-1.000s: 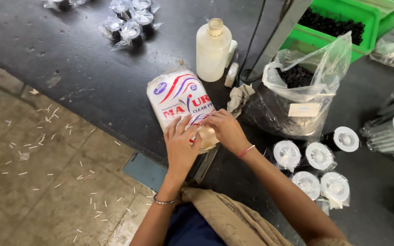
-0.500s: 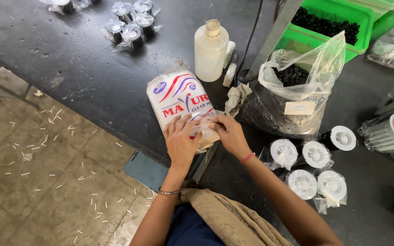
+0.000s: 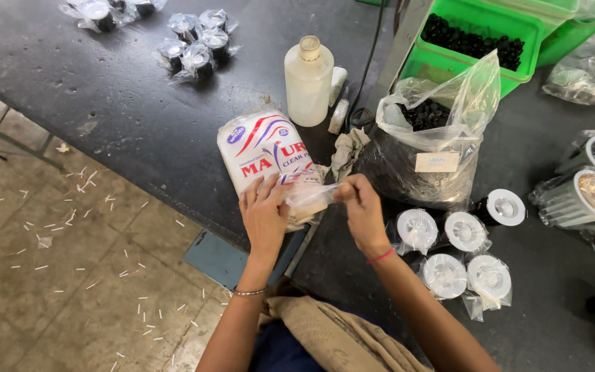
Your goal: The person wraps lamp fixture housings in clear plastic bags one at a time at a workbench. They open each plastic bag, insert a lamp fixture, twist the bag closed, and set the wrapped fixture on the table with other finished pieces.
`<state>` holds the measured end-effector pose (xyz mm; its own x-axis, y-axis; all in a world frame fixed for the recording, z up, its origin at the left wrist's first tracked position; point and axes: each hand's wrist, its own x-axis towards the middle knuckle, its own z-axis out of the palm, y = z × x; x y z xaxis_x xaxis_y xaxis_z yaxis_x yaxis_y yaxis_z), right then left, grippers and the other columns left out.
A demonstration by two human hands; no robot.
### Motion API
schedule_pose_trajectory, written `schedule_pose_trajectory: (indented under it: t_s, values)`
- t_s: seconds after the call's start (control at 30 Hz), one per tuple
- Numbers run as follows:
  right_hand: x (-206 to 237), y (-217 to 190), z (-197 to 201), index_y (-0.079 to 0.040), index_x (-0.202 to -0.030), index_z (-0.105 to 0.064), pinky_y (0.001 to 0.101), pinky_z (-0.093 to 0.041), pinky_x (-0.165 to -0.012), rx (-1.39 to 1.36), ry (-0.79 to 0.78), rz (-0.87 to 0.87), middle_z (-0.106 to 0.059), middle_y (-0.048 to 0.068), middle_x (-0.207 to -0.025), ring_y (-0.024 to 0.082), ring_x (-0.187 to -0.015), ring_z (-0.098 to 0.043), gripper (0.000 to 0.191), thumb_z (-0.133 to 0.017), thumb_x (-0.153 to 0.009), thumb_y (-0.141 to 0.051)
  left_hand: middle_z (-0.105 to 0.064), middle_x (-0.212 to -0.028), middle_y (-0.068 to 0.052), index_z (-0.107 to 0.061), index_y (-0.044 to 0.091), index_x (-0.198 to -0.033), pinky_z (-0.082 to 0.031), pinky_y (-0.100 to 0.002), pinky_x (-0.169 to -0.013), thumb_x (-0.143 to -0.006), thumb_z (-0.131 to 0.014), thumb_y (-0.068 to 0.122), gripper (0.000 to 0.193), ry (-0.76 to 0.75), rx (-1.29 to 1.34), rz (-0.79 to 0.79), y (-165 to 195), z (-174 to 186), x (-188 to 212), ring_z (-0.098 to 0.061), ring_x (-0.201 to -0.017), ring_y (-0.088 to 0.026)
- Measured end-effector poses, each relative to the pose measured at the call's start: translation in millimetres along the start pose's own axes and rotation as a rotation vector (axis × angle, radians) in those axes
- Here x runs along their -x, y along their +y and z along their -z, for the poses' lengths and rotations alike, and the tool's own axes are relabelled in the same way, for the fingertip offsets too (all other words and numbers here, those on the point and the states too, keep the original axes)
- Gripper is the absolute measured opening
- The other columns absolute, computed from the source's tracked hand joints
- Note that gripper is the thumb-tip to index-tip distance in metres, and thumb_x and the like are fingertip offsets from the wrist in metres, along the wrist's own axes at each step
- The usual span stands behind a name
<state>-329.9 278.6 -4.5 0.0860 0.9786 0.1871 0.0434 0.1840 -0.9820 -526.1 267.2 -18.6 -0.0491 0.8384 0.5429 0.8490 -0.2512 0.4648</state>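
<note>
My left hand and my right hand both hold a small clear plastic bag, stretched between them just above the table's near edge. Under the hands lies a white printed packet of clear bags with red and blue stripes. The left hand rests partly on the packet's near end. The right hand pinches the small bag's right end.
On the dark table: a white plastic bottle, a big clear bag of black parts, a green bin of black parts, several bagged white round fittings, wrapped lamps at right, bagged dark parts far back. Littered tiled floor at left.
My hands have drawn a small clear bag off the packet. The right hand has moved right, pulling the bag taut between both hands.
</note>
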Motion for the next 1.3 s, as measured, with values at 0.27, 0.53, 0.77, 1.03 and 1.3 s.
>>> schedule_pose_trajectory:
  t_s: [0.27, 0.53, 0.77, 1.03, 1.3]
  values:
    - [13.8, -28.0, 65.0, -0.008, -0.102, -0.057, 0.0280, -0.053, -0.080, -0.345, 0.143, -0.077, -0.060, 0.002, -0.085, 0.011, -0.081, -0.061, 0.018, -0.051, -0.109, -0.023, -0.070, -0.132, -0.003, -0.077, 0.014, -0.102, -0.036, -0.047, -0.111, -0.088, -0.073, 0.014, 0.015, 0.071, -0.050, 0.020, -4.0, -10.7, 0.0, -0.056, -0.129, -0.029]
    - [46.7, -85.9, 155.7, -0.005, -0.104, -0.054, 0.0267, -0.050, -0.081, 0.068, 0.282, 0.181, -0.058, 0.001, -0.089, 0.009, -0.083, -0.057, 0.011, -0.050, -0.112, -0.011, -0.066, -0.135, -0.013, -0.077, 0.015, -0.107, -0.042, -0.050, -0.107, -0.084, -0.074, 0.009, 0.024, 0.045, 0.174, -0.020, 50.6, 27.6, -28.3, -0.058, -0.126, -0.035]
    - [103.1, -123.7, 203.2, -0.001, -0.099, -0.058, 0.0341, -0.052, -0.077, 0.827, 0.333, 0.548, -0.061, 0.014, -0.094, 0.028, -0.085, -0.063, 0.015, -0.058, -0.094, 0.013, -0.057, -0.146, -0.017, -0.057, 0.003, -0.138, -0.042, -0.046, -0.119, -0.096, -0.078, 0.017, 0.049, 0.018, 0.628, -0.357, 237.7, 76.0, -13.7, -0.054, -0.138, -0.034]
    - [147.8, -135.9, 297.7, -0.004, -0.098, -0.064, 0.0413, -0.054, -0.078, 0.841, 0.119, 0.758, -0.067, 0.012, -0.098, 0.031, -0.092, -0.067, 0.019, -0.067, -0.083, 0.008, -0.069, -0.108, -0.006, -0.063, 0.008, -0.111, -0.052, -0.041, -0.089, -0.088, -0.066, -0.001, 0.025, -0.294, 0.377, -0.558, 351.3, 52.0, 32.5, -0.066, -0.105, -0.026]
    - [93.7, -106.3, 407.1, -0.005, -0.125, -0.065, 0.0450, -0.051, -0.093, 0.867, 0.010, 0.323, -0.065, 0.018, -0.125, 0.039, -0.113, -0.063, 0.040, -0.074, -0.087, -0.007, -0.071, -0.119, -0.003, -0.066, 0.006, -0.085, -0.054, -0.038, -0.079, -0.074, -0.065, -0.005, 0.015, -0.228, 0.329, -0.488, 380.8, 27.8, 108.4, -0.063, -0.098, -0.027]
